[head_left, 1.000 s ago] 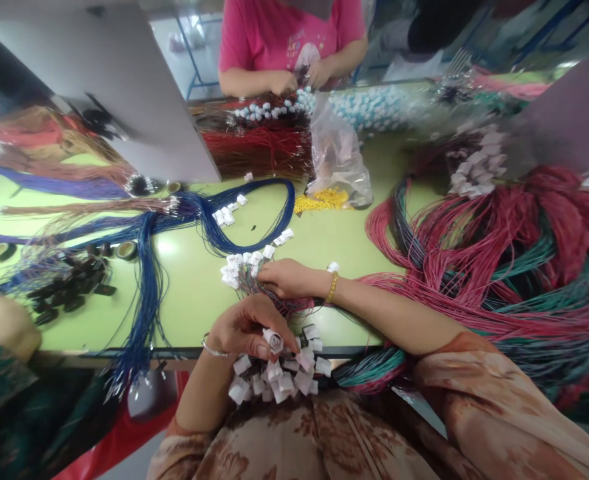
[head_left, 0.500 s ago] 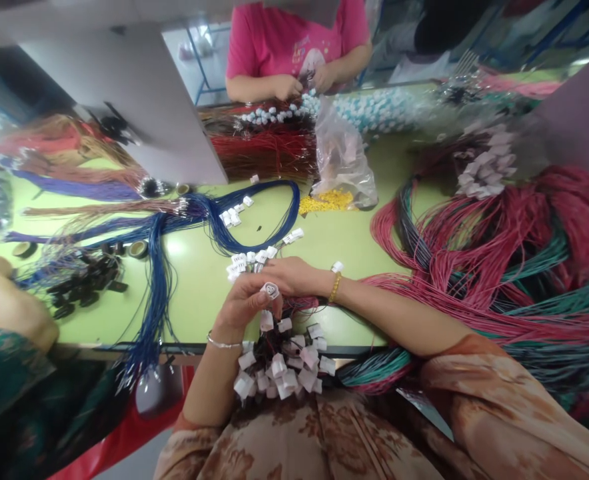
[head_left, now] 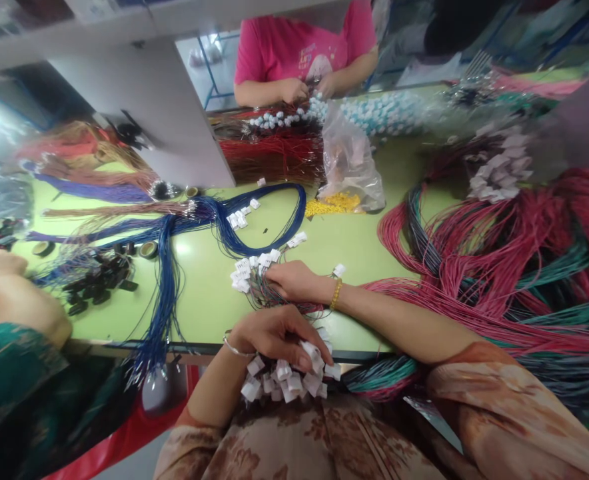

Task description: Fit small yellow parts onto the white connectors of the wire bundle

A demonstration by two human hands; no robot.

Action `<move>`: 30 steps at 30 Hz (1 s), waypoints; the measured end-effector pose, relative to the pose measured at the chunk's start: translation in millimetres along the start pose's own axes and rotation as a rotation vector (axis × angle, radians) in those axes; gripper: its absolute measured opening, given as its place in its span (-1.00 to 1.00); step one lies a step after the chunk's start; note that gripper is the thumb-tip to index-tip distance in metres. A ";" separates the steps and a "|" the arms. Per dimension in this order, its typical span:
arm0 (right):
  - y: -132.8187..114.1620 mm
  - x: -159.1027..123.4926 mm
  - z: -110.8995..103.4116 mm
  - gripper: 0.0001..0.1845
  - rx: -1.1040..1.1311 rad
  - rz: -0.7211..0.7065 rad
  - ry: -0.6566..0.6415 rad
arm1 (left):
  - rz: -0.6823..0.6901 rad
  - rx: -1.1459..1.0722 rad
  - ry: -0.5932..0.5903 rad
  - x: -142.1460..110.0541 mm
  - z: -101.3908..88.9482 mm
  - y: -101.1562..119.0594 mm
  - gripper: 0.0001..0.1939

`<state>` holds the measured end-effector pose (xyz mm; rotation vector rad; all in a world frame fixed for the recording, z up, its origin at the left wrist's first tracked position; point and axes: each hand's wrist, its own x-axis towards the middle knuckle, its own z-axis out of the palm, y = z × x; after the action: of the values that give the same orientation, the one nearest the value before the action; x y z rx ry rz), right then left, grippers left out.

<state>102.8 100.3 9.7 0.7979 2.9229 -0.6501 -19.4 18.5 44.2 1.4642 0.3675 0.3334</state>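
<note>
My left hand, with a silver bracelet, is low at the table's front edge. Its thumb and fingers close on a white plastic connector over a bunch of similar white connectors by my lap. On the table, my right hand, wearing a yellow beaded bracelet, has its fingers wrapped round thin dark and red wires. White connectors on wire ends stick out to the left of it. A single white connector lies beside the right wrist. My right fingertips are partly hidden.
Blue wires hang over the front edge at left, near black connectors. Red, black and green wires heap at right. Yellow small parts lie by a plastic bag. A co-worker sits opposite; another's arm is at left.
My left hand has moved down and right, away from my right hand, to the connector bunch by my lap. My right hand stays on the wires. The view has shifted slightly.
</note>
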 end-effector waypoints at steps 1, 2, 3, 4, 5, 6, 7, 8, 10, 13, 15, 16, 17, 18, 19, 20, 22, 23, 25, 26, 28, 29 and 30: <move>-1.8 0.0 -1.2 -0.81 -0.009 0.012 -0.014 | 0.002 0.037 -0.072 4.5 1.2 -0.1 -0.51; -2.8 -0.2 -2.2 -0.81 -0.018 0.022 -0.029 | 0.004 0.064 -0.137 8.5 2.5 -0.9 -0.52; -2.7 -0.6 -3.0 -0.81 -0.025 0.030 -0.036 | 0.001 0.078 -0.169 11.4 3.6 -2.1 -0.53; -1.3 -1.1 -3.6 -0.81 -0.025 0.035 -0.035 | -0.012 0.083 -0.199 13.2 4.5 -3.5 -0.53; 1.3 -1.8 -3.9 -0.81 -0.018 0.038 -0.025 | -0.030 0.083 -0.214 13.9 5.2 -4.7 -0.53; 5.2 -2.7 -3.8 -0.80 -0.004 0.036 -0.006 | -0.054 0.080 -0.218 13.6 5.6 -5.6 -0.52; 9.9 -3.8 -3.5 -0.80 0.017 0.030 0.022 | -0.076 0.079 -0.225 12.8 5.8 -6.1 -0.52; 15.2 -4.9 -2.9 -0.80 0.044 0.020 0.053 | -0.092 0.081 -0.229 11.8 5.8 -6.2 -0.52; 25.4 -7.0 -1.3 -0.81 0.111 -0.018 0.106 | -0.109 0.081 -0.243 10.1 5.7 -6.0 -0.53; 33.0 -7.7 1.4 -0.78 0.189 -0.113 0.147 | -0.111 0.064 -0.239 10.2 5.9 -6.5 -0.54; 31.1 -5.9 3.0 -0.77 0.207 -0.167 0.143 | -0.106 0.046 -0.224 11.3 6.4 -7.9 -0.55; 28.7 -4.4 3.7 -0.77 0.215 -0.188 0.135 | -0.096 0.043 -0.219 11.8 6.8 -8.7 -0.56; 25.8 -2.9 4.3 -0.77 0.224 -0.206 0.125 | -0.082 0.047 -0.218 12.1 7.1 -9.5 -0.57; 22.8 -1.5 4.7 -0.77 0.232 -0.220 0.116 | -0.066 0.058 -0.216 12.2 7.5 -10.1 -0.60; 19.9 -0.3 5.0 -0.77 0.234 -0.229 0.112 | -0.053 0.073 -0.218 12.1 7.8 -10.7 -0.63; 17.2 0.7 5.0 -0.78 0.228 -0.232 0.110 | -0.044 0.085 -0.219 11.9 8.2 -11.2 -0.66; 12.8 2.6 4.5 -0.79 0.192 -0.223 0.105 | -0.046 0.089 -0.214 11.1 8.9 -11.9 -0.69; 10.9 3.8 4.0 -0.80 0.170 -0.219 0.095 | -0.051 0.079 -0.209 10.8 9.3 -12.3 -0.70; 7.5 7.3 3.0 -0.81 0.139 -0.221 0.061 | -0.059 0.060 -0.200 10.5 10.1 -12.9 -0.70; 5.8 9.5 2.5 -0.82 0.130 -0.220 0.043 | -0.060 0.059 -0.196 10.5 10.3 -13.0 -0.70; 2.6 14.4 2.1 -0.83 0.122 -0.211 0.011 | -0.061 0.070 -0.195 10.6 10.5 -13.0 -0.70; 1.2 16.5 2.1 -0.83 0.119 -0.203 0.001 | -0.063 0.076 -0.192 10.7 10.5 -12.7 -0.70; 0.0 18.2 2.1 -0.82 0.113 -0.195 -0.003 | -0.062 0.077 -0.183 10.6 10.4 -12.2 -0.70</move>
<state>86.9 108.1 5.1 0.5226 3.0090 -0.8361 -5.3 12.8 32.4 1.5418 0.2805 0.1351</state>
